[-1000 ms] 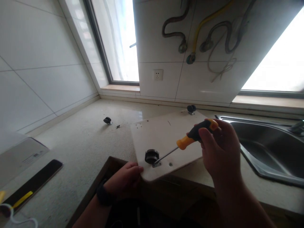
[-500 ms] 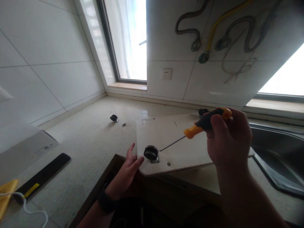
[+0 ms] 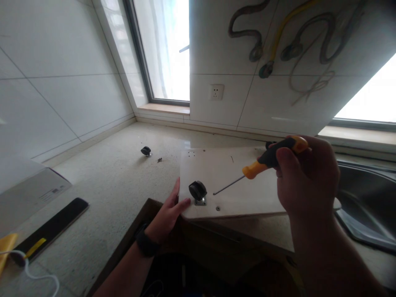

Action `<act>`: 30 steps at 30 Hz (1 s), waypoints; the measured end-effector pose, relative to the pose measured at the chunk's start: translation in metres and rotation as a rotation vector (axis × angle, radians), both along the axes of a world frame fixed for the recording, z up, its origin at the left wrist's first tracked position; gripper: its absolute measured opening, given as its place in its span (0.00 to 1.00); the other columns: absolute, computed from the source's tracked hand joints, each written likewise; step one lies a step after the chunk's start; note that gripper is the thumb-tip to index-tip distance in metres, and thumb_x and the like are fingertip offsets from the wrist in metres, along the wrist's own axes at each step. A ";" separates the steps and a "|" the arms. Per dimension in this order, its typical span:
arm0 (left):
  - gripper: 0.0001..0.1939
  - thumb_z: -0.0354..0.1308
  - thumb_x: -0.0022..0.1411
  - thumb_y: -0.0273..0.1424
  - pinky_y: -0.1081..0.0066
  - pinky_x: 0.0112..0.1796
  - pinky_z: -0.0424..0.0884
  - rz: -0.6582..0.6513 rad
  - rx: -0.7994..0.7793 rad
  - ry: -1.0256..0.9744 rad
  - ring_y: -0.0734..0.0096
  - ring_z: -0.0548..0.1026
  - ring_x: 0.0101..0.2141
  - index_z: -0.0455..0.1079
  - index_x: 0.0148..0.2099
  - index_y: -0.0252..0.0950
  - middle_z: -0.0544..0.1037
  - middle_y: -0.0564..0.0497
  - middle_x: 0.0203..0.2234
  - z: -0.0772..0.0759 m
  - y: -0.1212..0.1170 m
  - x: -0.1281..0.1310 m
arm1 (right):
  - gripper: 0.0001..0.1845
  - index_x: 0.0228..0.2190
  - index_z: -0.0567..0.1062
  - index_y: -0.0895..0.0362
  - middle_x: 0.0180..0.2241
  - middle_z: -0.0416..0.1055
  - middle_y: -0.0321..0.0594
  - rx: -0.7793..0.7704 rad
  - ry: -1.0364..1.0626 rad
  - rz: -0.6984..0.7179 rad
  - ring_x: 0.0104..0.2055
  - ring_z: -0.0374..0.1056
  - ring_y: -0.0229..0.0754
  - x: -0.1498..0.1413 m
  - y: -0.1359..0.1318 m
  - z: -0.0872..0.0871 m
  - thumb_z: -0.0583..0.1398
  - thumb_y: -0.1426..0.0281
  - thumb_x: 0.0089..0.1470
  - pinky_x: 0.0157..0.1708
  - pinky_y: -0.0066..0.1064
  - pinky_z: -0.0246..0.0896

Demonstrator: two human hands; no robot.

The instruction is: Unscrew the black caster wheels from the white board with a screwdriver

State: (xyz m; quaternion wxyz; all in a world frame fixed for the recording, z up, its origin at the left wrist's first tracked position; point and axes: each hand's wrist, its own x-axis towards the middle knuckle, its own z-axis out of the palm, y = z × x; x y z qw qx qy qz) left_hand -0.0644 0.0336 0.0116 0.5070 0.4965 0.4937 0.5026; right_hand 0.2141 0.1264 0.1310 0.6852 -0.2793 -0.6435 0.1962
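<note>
My right hand [image 3: 305, 181] is closed round the yellow and black handle of a screwdriver [image 3: 268, 160]. The thin shaft slants down to the left; its tip is just right of a black swivel caster [image 3: 198, 190], apart from it. A small dark bit shows at the tip, too small to name. The caster stands wheel up on a metal plate near the front left corner of a white board [image 3: 235, 185]. At that corner my left hand [image 3: 165, 216] grips the board, thumb on top beside the caster and fingers along the left edge.
Another caster [image 3: 146, 151] lies on the speckled counter [image 3: 114, 177] beside a few screws [image 3: 159, 160]. Part of one more caster [image 3: 269, 145] shows behind the screwdriver. A steel sink [image 3: 368, 198] is at the right. On the left are a long black object [image 3: 51, 231] and a box [image 3: 34, 198].
The screwdriver tip has moved slightly right, away from the caster. The caster's wheel has swivelled and the board has shifted slightly. My left hand has closed in on the board's edge.
</note>
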 end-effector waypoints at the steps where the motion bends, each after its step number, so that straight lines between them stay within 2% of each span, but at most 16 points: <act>1: 0.46 0.61 0.68 0.43 0.53 0.73 0.41 -0.018 0.008 0.009 0.53 0.43 0.74 0.40 0.78 0.39 0.45 0.48 0.76 0.000 0.003 -0.001 | 0.16 0.46 0.74 0.47 0.38 0.72 0.38 -0.009 0.039 -0.009 0.36 0.74 0.44 -0.005 -0.003 0.003 0.69 0.68 0.56 0.33 0.42 0.76; 3: 0.46 0.60 0.69 0.42 0.53 0.73 0.40 -0.053 0.030 0.029 0.53 0.44 0.74 0.41 0.78 0.41 0.46 0.49 0.76 0.000 0.008 -0.003 | 0.16 0.42 0.75 0.50 0.35 0.73 0.36 -0.005 0.067 -0.001 0.33 0.74 0.41 -0.014 -0.008 0.008 0.71 0.70 0.51 0.33 0.40 0.78; 6: 0.45 0.60 0.69 0.43 0.53 0.73 0.38 -0.083 0.048 0.091 0.53 0.42 0.74 0.42 0.78 0.42 0.44 0.50 0.76 -0.001 0.014 -0.007 | 0.17 0.41 0.74 0.50 0.34 0.73 0.34 0.008 0.031 0.028 0.31 0.74 0.38 -0.024 -0.013 0.013 0.71 0.72 0.51 0.33 0.36 0.79; 13: 0.44 0.59 0.69 0.43 0.55 0.72 0.37 -0.149 0.061 0.143 0.55 0.41 0.75 0.42 0.78 0.41 0.43 0.51 0.77 0.004 0.025 -0.002 | 0.20 0.43 0.71 0.48 0.36 0.72 0.31 0.000 -0.065 0.047 0.36 0.76 0.37 -0.033 -0.013 0.016 0.70 0.74 0.52 0.35 0.33 0.81; 17: 0.42 0.58 0.70 0.44 0.52 0.72 0.43 -0.159 0.094 0.190 0.52 0.47 0.74 0.43 0.78 0.42 0.48 0.48 0.76 0.003 0.031 0.001 | 0.22 0.44 0.69 0.48 0.37 0.71 0.30 0.028 -0.097 0.064 0.37 0.75 0.36 -0.037 -0.012 0.017 0.70 0.75 0.52 0.36 0.31 0.80; 20: 0.43 0.56 0.70 0.48 0.44 0.68 0.53 -0.057 0.109 0.366 0.45 0.58 0.69 0.43 0.78 0.40 0.56 0.39 0.72 0.003 0.030 -0.001 | 0.20 0.43 0.70 0.48 0.37 0.70 0.32 0.045 -0.094 0.042 0.37 0.75 0.36 -0.035 -0.013 0.020 0.69 0.74 0.52 0.36 0.32 0.79; 23: 0.42 0.56 0.71 0.44 0.41 0.65 0.57 0.054 0.228 0.586 0.45 0.61 0.65 0.43 0.78 0.41 0.62 0.36 0.67 0.013 0.025 -0.003 | 0.18 0.42 0.71 0.48 0.37 0.70 0.34 0.048 -0.064 0.004 0.35 0.74 0.37 -0.030 -0.014 0.024 0.70 0.74 0.52 0.33 0.34 0.78; 27: 0.33 0.59 0.69 0.33 0.46 0.67 0.54 -0.067 0.451 0.717 0.52 0.59 0.67 0.57 0.73 0.47 0.63 0.44 0.68 0.037 0.023 0.002 | 0.16 0.41 0.74 0.47 0.37 0.69 0.35 0.086 -0.023 -0.020 0.33 0.72 0.40 -0.023 -0.014 0.027 0.70 0.73 0.52 0.34 0.39 0.79; 30: 0.28 0.58 0.69 0.30 0.49 0.66 0.59 -0.144 0.487 0.695 0.55 0.64 0.65 0.63 0.69 0.45 0.69 0.45 0.65 0.050 0.028 0.008 | 0.15 0.41 0.74 0.46 0.37 0.70 0.35 0.065 -0.030 -0.034 0.34 0.73 0.41 -0.024 -0.016 0.027 0.69 0.73 0.54 0.35 0.41 0.79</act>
